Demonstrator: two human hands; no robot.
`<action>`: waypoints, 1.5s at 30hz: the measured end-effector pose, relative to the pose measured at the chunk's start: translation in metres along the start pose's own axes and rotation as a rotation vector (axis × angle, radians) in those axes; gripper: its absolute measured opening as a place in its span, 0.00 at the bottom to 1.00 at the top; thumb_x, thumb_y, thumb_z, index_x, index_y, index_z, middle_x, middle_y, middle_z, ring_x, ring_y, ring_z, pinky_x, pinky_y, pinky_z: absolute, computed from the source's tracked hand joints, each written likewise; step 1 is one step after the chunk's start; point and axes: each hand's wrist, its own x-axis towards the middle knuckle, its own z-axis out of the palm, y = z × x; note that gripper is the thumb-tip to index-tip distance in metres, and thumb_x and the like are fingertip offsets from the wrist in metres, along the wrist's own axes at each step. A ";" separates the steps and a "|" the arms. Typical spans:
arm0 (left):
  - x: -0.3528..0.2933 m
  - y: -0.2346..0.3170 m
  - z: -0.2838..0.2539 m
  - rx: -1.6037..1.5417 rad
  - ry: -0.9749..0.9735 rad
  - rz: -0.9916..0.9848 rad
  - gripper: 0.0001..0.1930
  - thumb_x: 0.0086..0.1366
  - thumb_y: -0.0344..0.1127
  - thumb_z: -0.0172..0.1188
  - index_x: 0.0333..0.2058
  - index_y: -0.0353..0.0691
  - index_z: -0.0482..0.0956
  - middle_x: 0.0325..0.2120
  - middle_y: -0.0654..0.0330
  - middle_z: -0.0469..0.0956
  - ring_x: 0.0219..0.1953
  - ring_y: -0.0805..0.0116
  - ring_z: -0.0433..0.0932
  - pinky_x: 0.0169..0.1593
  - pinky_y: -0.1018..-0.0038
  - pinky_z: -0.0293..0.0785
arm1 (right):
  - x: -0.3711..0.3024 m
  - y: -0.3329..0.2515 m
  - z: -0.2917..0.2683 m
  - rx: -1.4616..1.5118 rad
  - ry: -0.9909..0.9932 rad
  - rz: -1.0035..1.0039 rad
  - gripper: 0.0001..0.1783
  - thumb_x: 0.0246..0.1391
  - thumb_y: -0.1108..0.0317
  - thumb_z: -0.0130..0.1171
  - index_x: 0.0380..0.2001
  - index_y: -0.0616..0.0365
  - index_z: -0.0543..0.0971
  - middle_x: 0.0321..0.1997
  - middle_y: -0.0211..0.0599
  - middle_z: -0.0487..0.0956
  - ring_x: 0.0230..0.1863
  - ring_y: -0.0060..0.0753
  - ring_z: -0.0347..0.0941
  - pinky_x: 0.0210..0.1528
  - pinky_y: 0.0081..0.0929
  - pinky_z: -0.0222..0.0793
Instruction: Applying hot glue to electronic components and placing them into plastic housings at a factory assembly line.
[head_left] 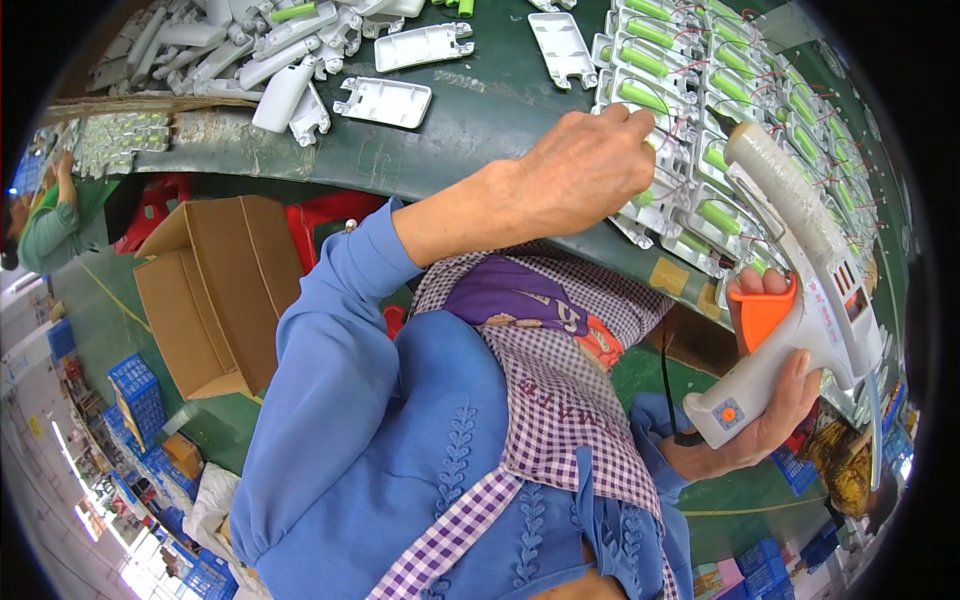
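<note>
My right hand (775, 415) is wrapped round the handle of a white hot glue gun (815, 320), with fingers at its orange trigger (768, 312). The gun's wrapped front end reaches over rows of white plastic casings (720, 185) fitted with green cylindrical batteries (718, 216) and thin red wires. Over the near-left edge of these rows, my left hand (590, 165) is closed, fingertips pinched together beside a green battery (642, 95). Whatever those fingertips hold is too small or hidden to make out.
Loose white casings (424, 46) lie on the green worktable (450, 120), with a heap of white parts (250, 45) at the far left. An open cardboard box (215, 290) stands below the table edge. Another person's green sleeve (52, 235) shows at left.
</note>
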 end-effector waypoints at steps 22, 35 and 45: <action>0.004 -0.002 -0.003 0.034 0.005 0.012 0.05 0.47 0.21 0.58 0.26 0.29 0.75 0.32 0.51 0.72 0.39 0.57 0.77 0.34 0.65 0.80 | -0.004 0.005 0.004 0.100 0.023 0.011 0.32 0.61 0.65 0.46 0.62 0.78 0.54 0.50 0.73 0.72 0.49 0.64 0.75 0.55 0.55 0.71; -0.002 0.011 0.009 0.126 0.016 -0.006 0.05 0.46 0.24 0.59 0.24 0.28 0.76 0.34 0.50 0.73 0.39 0.58 0.76 0.35 0.66 0.80 | -0.007 0.007 0.003 0.150 -0.059 0.016 0.29 0.63 0.66 0.44 0.60 0.78 0.57 0.50 0.71 0.73 0.48 0.61 0.77 0.52 0.50 0.74; -0.010 0.004 0.003 -0.154 0.081 -0.093 0.10 0.53 0.23 0.59 0.35 0.31 0.72 0.34 0.51 0.70 0.40 0.52 0.75 0.38 0.61 0.77 | -0.008 0.002 0.007 0.107 0.006 0.040 0.32 0.61 0.69 0.45 0.64 0.75 0.52 0.51 0.75 0.71 0.49 0.65 0.75 0.54 0.56 0.71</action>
